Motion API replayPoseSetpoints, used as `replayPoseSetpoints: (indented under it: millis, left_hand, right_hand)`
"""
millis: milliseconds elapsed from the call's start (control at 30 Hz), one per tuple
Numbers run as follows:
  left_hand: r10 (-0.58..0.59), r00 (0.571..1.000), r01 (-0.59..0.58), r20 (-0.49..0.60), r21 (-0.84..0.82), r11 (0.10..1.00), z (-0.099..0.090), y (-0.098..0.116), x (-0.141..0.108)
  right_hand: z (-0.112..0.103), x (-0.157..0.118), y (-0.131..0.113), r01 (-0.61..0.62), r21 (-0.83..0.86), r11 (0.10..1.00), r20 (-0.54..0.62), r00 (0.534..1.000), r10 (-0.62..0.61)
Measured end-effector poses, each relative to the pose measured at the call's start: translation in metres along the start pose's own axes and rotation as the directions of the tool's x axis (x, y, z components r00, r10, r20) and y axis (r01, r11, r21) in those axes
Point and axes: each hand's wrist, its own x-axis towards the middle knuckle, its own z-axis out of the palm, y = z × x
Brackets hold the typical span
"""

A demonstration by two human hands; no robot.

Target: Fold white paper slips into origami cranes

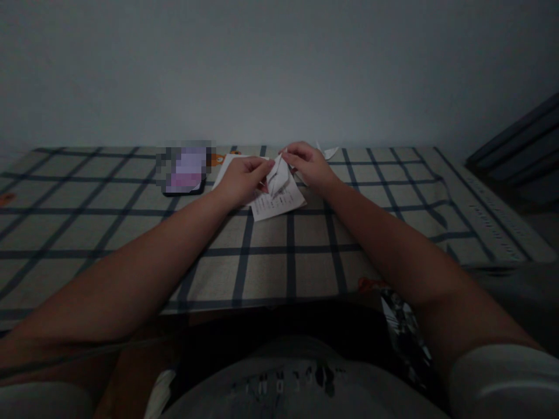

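A small piece of folded white paper point(279, 177) is held between my two hands, above the table. My left hand point(244, 179) pinches its left edge with thumb and fingers. On the other side, my right hand point(310, 164) grips the upper right part of the same paper. Beneath them lie sheets of printed paper point(279, 203), partly covered by the hands. Just behind my right hand a pointed white folded paper piece point(331, 152) rests on the cloth; its full shape is partly hidden.
A checked tablecloth point(266, 273) covers the table, which meets a plain wall point(279, 70) at the back. To the left of my hands lies a phone point(186, 174) with a lit screen, partly blurred. A dark slatted object point(519, 151) stands at the right.
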Motion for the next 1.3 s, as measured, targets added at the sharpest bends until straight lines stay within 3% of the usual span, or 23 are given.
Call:
replayPoseSetpoints:
  millis: [167, 500, 667, 867, 1067, 1300]
  left_hand:
    - [0.016, 1.000, -0.016, -0.019, 0.042, 0.999, -0.001, -0.005, 0.001]
    - [0.066, 0.997, -0.072, 0.044, 0.152, 0.986, -0.003, -0.003, 0.001]
    - [0.059, 0.997, -0.064, 0.048, 0.107, 0.992, -0.002, -0.004, 0.001]
    - [-0.036, 0.999, 0.035, -0.023, -0.057, 0.998, 0.002, 0.000, 0.000]
    - [-0.084, 0.996, 0.081, -0.016, -0.144, 0.986, 0.004, 0.002, 0.001]
    - [-0.071, 0.997, 0.074, 0.021, -0.183, 0.980, 0.003, -0.001, 0.001]
  right_hand:
    - [-0.002, -0.002, -0.005, -0.036, 0.025, 0.999, 0.009, 0.999, 0.036]
    - [0.004, -0.004, -0.010, -0.147, 0.102, 0.984, -0.025, 0.988, 0.150]
    - [0.002, -0.003, -0.006, -0.166, 0.084, 0.983, -0.026, 0.985, 0.169]
    - [0.000, -0.001, -0.003, -0.039, -0.058, 0.998, -0.003, 0.999, 0.039]
    - [0.005, -0.006, -0.008, -0.223, 0.048, 0.974, 0.121, 0.969, 0.216]
    - [0.005, -0.006, -0.015, -0.226, 0.068, 0.972, 0.084, 0.972, 0.220]
